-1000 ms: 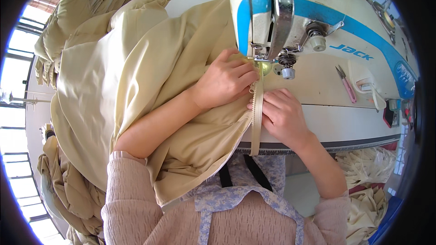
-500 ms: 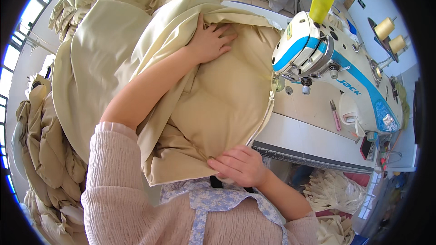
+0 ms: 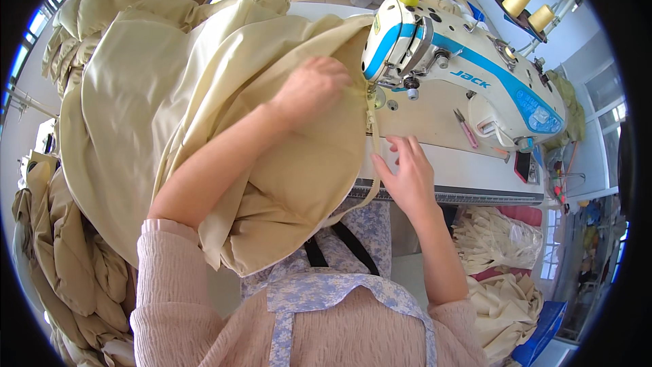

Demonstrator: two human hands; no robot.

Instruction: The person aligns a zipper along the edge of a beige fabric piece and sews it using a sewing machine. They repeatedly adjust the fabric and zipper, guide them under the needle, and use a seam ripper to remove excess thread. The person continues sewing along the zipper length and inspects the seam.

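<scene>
A large beige fabric piece [image 3: 305, 170] spreads over the sewing table, its right edge running up to the needle area of a white and blue sewing machine [image 3: 468, 61]. My left hand [image 3: 316, 88] is on the upper part of the cloth, left of the machine head; motion blur hides whether its fingers grip. A zipper tape [image 3: 375, 156] comes down from under the machine head and curves loosely along the cloth's edge toward my lap. Just right of that tape, my right hand [image 3: 409, 175] is open, thumb and fingers apart, seemingly holding nothing.
Pink-handled thread snips [image 3: 466, 129] and a dark phone-like object [image 3: 522, 166] lie on the table at right. Two thread cones [image 3: 530, 8] stand behind the machine. Beige garments [image 3: 68, 231] are heaped at left; a plastic bag of pale strips [image 3: 496, 238] sits below the table's right side.
My right hand has let go of the cloth's lower corner and moved up and right beside the zipper tape. My left hand stays on the upper cloth, now blurred. The view has shifted.
</scene>
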